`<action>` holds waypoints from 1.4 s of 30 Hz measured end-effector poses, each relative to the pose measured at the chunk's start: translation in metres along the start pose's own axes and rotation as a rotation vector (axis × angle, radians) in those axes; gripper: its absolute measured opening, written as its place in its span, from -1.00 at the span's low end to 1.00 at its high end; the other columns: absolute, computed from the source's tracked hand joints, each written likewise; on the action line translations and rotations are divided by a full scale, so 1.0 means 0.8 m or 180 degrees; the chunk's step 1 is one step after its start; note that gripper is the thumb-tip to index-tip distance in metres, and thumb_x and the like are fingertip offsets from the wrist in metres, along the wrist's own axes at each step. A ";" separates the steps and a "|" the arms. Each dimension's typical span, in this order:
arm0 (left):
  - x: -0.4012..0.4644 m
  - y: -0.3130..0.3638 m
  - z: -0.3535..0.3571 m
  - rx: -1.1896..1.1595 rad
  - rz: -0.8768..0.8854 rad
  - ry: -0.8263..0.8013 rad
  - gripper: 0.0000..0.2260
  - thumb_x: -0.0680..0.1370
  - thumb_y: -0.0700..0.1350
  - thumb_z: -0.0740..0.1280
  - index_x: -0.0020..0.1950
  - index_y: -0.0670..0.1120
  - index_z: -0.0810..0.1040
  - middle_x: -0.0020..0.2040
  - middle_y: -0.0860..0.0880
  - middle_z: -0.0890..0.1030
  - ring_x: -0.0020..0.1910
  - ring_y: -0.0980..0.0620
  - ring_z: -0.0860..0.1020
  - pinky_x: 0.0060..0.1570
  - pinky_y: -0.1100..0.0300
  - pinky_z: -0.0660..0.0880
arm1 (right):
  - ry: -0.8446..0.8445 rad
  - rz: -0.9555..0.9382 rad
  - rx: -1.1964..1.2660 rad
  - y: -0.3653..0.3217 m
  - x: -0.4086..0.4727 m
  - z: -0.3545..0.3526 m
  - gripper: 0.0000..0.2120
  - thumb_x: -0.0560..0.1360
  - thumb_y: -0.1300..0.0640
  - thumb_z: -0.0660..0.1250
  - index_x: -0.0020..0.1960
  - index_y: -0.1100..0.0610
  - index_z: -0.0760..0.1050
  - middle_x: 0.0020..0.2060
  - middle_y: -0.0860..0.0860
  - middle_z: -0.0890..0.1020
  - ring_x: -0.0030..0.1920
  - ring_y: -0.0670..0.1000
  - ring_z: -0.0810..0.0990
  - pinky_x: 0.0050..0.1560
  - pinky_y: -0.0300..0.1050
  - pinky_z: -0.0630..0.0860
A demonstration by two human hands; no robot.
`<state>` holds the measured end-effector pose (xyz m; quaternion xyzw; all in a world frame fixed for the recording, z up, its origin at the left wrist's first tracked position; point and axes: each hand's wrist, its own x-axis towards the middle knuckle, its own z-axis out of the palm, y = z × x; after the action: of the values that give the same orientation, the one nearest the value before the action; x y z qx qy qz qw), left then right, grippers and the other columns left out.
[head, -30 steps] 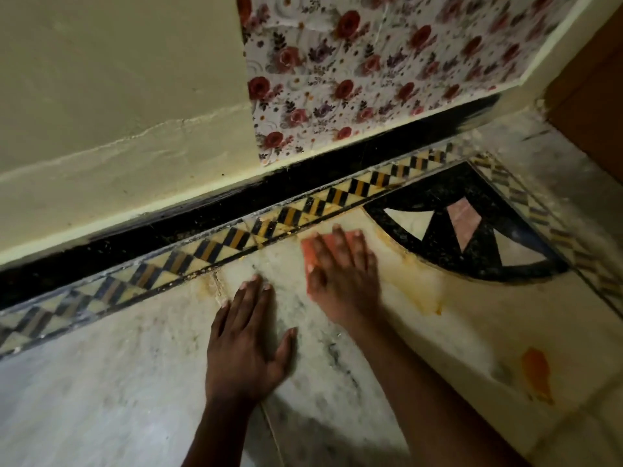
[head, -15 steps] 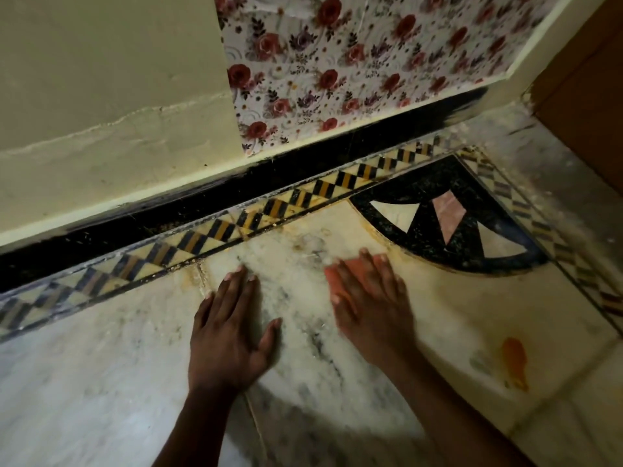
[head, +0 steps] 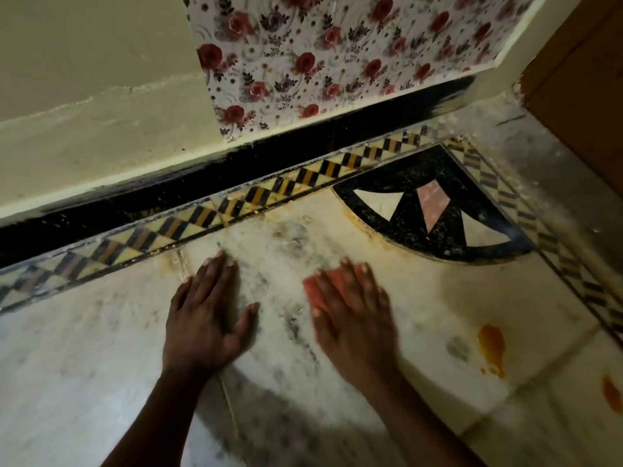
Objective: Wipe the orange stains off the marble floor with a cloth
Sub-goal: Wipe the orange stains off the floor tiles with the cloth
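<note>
A: Where was the cloth (head: 317, 289)?
B: Flat on the marble floor (head: 421, 308), under the right hand (head: 354, 311). Only its pinkish-orange edge showed past the fingers, at the far and left sides.
A: Was that hand gripping it?
B: No, the fingers lay straight and spread, pressing it down. The hand looked blurred.
A: And the left hand (head: 205, 315)?
B: Palm down on the bare marble just beside it, fingers straight, thumb out toward the right hand, holding nothing.
A: The stains?
B: An orange stain (head: 492, 345) sat well to the right of the cloth, and a smaller orange mark (head: 611, 394) at the right edge. A yellowish film ran along the black curved inlay (head: 435, 227) beyond the right hand.
A: Farther out?
B: A checkered border strip (head: 236, 205), then a black skirting (head: 236, 170) under the wall, with flowered paper (head: 320, 59) above it.
</note>
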<state>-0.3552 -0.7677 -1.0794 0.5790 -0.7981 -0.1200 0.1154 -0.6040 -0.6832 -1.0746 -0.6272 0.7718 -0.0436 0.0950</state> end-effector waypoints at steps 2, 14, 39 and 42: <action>0.000 0.000 0.000 -0.0011 0.0007 0.0010 -0.25 0.60 0.35 0.15 0.72 0.04 0.21 0.75 0.03 0.15 0.71 -0.02 0.16 0.62 -0.08 0.17 | -0.0070 0.0560 -0.0073 0.048 -0.027 -0.006 -0.42 0.67 -0.31 -0.09 0.68 -0.30 0.04 0.73 -0.02 0.02 0.72 0.17 -0.04 0.61 0.23 0.16; -0.012 0.006 0.001 0.0021 -0.0003 0.0105 -0.26 0.63 0.37 0.10 0.69 -0.04 0.30 0.72 -0.03 0.22 0.69 -0.08 0.23 0.66 -0.12 0.19 | -0.0188 -0.0146 -0.0050 0.048 -0.041 0.000 -0.39 0.65 -0.33 -0.14 0.69 -0.32 -0.10 0.74 -0.01 -0.15 0.72 0.17 -0.18 0.63 0.26 0.03; -0.253 0.273 0.110 -0.0224 0.0491 0.0047 -0.35 0.62 0.19 0.18 0.66 -0.08 0.36 0.72 -0.09 0.24 0.70 -0.11 0.20 0.64 -0.09 0.11 | 0.0418 0.0414 -0.0016 0.170 -0.130 0.000 -0.38 0.61 -0.23 0.03 0.67 -0.27 0.13 0.72 0.02 0.10 0.71 0.23 0.02 0.61 0.30 0.11; -0.274 0.276 0.113 -0.0179 0.0619 0.0016 -0.34 0.62 0.20 0.18 0.68 -0.06 0.33 0.74 -0.08 0.19 0.72 -0.11 0.17 0.63 -0.10 0.14 | 0.0431 0.0214 -0.0127 0.197 -0.244 0.005 -0.45 0.67 -0.26 0.02 0.66 -0.32 0.13 0.72 -0.06 0.12 0.71 0.12 0.06 0.58 0.20 0.17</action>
<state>-0.5158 -0.4875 -1.1027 0.4957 -0.8466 -0.1292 0.1447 -0.7165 -0.4593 -1.0898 -0.5984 0.7978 -0.0673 0.0314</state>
